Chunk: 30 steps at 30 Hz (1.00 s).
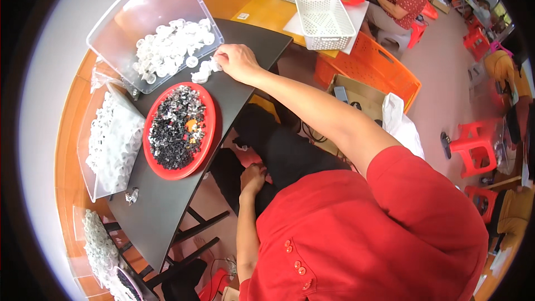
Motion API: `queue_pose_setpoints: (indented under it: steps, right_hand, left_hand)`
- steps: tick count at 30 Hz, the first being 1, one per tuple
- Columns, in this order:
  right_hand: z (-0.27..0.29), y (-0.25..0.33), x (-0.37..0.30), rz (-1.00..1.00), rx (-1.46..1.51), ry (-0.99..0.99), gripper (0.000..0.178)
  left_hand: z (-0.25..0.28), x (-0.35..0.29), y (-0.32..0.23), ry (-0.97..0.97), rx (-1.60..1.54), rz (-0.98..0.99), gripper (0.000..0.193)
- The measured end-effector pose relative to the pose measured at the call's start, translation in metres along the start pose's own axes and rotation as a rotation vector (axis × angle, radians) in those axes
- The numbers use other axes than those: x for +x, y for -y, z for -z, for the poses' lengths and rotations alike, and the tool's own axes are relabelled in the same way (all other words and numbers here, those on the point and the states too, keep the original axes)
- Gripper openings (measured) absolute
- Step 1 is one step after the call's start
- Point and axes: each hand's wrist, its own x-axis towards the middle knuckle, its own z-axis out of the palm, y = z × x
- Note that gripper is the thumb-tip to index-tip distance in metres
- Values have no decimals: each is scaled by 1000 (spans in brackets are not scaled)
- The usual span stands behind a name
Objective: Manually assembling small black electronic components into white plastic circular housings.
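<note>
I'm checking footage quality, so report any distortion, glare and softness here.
Head view: the pale wall bows along the dark left rim and looks overexposed; head view: small white round pieces in the clear plastic bin near the right hand look bright, losing fine detail; head view: red plastic stools at right look softer and stretched.

White pieces (200, 73) plastic; red tray (211, 120) glossy plastic; tabletop (150, 217) smooth.

Small dark lettering (326, 38), too small to make out, marks the end wall of a white perforated plastic basket (330, 44), while a small square white label with dark print (243, 16), equally indistinct, lies flat on a yellow wooden worktop (261, 11); no wording is legible.
</note>
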Motion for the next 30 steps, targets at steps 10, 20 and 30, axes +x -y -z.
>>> queue_pose_setpoints:
  steps: [10, 20, 30]
  right_hand:
    - [-3, 11, -1, -8, -5, 63, 16]
    - [-3, 9, 1, -13, 43, 48, 13]
    - [8, 28, -1, 88, 50, 113, 10]
  left_hand:
    - [-15, -1, 38, -81, -22, 16, 33]
    - [-12, -8, 43, -89, -187, 88, 34]
    - [7, -48, 28, -240, -143, -309, 17]
